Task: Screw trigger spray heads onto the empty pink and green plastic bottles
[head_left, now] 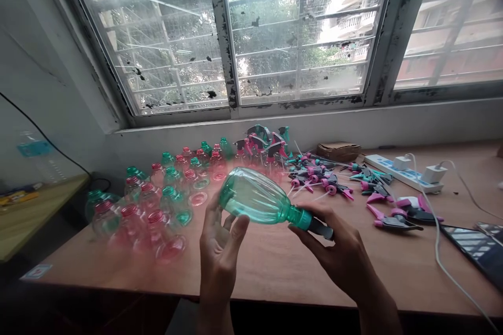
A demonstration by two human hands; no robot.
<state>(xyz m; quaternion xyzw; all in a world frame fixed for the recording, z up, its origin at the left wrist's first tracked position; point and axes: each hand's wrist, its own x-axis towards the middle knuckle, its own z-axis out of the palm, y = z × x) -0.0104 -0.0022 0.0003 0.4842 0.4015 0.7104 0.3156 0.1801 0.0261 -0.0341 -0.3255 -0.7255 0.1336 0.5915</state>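
I hold a clear green plastic bottle (257,200) on its side above the wooden table (275,261). My left hand (220,251) curls its fingers round the bottle's base. At the other end, my right hand (334,254) pinches the green collar and dark spray head (314,224) at the bottle's neck. Behind on the left stand several empty pink and green bottles (157,204).
A heap of pink, green and dark spray triggers (330,180) lies at the middle and right. A white power strip (404,174) with chargers and a white cable (438,251) sit at the right, beside a dark phone (477,248). A barred window (298,31) runs behind.
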